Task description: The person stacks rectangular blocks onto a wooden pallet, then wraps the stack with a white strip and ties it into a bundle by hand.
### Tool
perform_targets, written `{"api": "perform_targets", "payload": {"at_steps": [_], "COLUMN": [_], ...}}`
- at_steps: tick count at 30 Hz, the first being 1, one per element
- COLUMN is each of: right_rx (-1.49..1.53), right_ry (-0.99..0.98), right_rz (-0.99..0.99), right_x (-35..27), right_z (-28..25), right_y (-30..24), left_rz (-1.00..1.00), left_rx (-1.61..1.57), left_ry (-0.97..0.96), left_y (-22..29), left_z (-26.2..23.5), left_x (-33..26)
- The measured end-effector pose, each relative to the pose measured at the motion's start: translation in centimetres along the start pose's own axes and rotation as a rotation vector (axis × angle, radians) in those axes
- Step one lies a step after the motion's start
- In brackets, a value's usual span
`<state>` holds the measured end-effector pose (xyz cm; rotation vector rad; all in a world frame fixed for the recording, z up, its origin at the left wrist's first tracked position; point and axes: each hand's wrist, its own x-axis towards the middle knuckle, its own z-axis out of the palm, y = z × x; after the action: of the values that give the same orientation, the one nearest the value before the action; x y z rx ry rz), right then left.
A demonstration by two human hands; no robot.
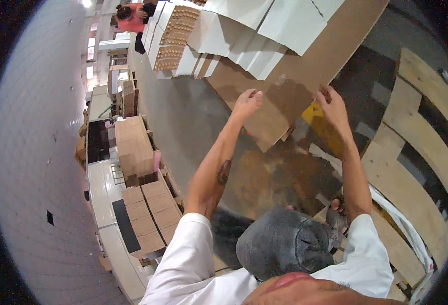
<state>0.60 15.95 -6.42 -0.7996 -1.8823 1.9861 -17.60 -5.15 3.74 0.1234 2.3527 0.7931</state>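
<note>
Both hands grip a flat cardboard sheet [285,96]: left hand [248,101] and right hand [332,108] closed on its edge.

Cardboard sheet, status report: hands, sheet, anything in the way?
Left hand and right hand both grip the flat cardboard sheet, held up. White folded flaps overlap its top. Wooden pallet below right.

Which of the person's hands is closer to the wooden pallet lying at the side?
The right hand. It grips the edge of the flat cardboard sheet just beside the wooden pallet. The left hand holds the same sheet farther over, on the side away from the pallet.
</note>
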Motion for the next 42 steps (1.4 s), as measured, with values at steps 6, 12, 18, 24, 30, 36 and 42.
{"api": "perform_targets", "payload": {"at_steps": [6,12,18,24,30,36,42], "right_rx": [-0.035,0.257,0.555,0.646,0.652,0.399,0.516], "right_ry": [-0.119,-0.087,-0.188,-0.065,-0.15,-0.231,-0.15], "right_rz": [0.101,0.158,0.271,0.388,0.491,0.364,0.39], "right_x": [2.1,6.1,11.5,14.2,13.7,17.8,12.8], "right_z": [3.0,9.9,13.4,15.8,17.9,16.4,18.9], "right_y": [-0.8,-4.4,-3.4,-1.1,-1.8,6.7,-4.9], "left_rz": [-0.181,0.029,-0.105,-0.178,-0.188,0.053,0.083], "left_rx": [-0.589,-1.165,-1.177,-1.25,-1.138,-1.267,-1.146], "left_ry": [0.27,0.027,0.309,0.349,0.034,0.052,0.123], "left_y": [-3.4,-3.9,-1.3,0.6,-3.6,-2.8,-3.4], "left_z": [0.3,1.1,3.1,2.6,-1.7,-1.9,-6.5], "left_x": [7.2,11.8,12.4,12.5,11.0,13.6,17.6]}}
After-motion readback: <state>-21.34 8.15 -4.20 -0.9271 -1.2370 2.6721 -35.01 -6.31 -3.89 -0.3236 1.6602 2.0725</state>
